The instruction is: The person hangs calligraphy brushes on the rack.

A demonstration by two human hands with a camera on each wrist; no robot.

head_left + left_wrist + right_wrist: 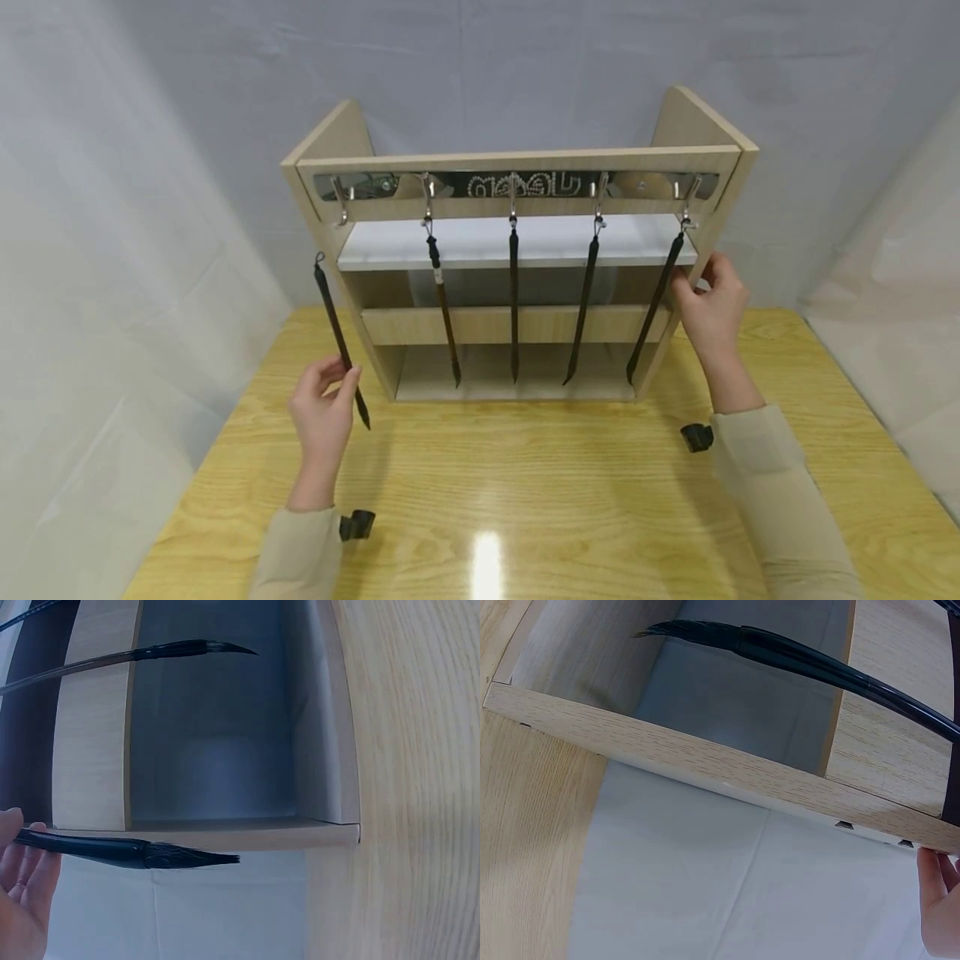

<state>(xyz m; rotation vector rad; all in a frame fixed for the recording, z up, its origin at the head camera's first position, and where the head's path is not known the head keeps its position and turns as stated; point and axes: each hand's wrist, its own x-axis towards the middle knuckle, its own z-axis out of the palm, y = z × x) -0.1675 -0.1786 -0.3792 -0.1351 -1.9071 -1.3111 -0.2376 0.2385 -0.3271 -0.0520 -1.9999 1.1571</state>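
Note:
My left hand [324, 408] pinches a dark calligraphy brush [333, 321] low on its handle, between thumb and fingers. The brush tilts, with its cord loop at the top and bristles down. It stands just left of the wooden shelf [480, 325], its loop below and apart from the leftmost hook [340, 204]. In the left wrist view the bristle end [187, 856] points away from the fingers. My right hand [712, 308] grips the shelf's right side panel [727, 776], with the thumb at its front edge.
Several brushes [513, 308] hang by loops from the other hooks on the metal hook strip [641, 185]. A white board [517, 242] spans the shelf's upper part. The shelf stands on a wood-grain table [487, 467] before pale cloth [510, 67]. Dark wrist cameras [358, 525] sit on both sleeves.

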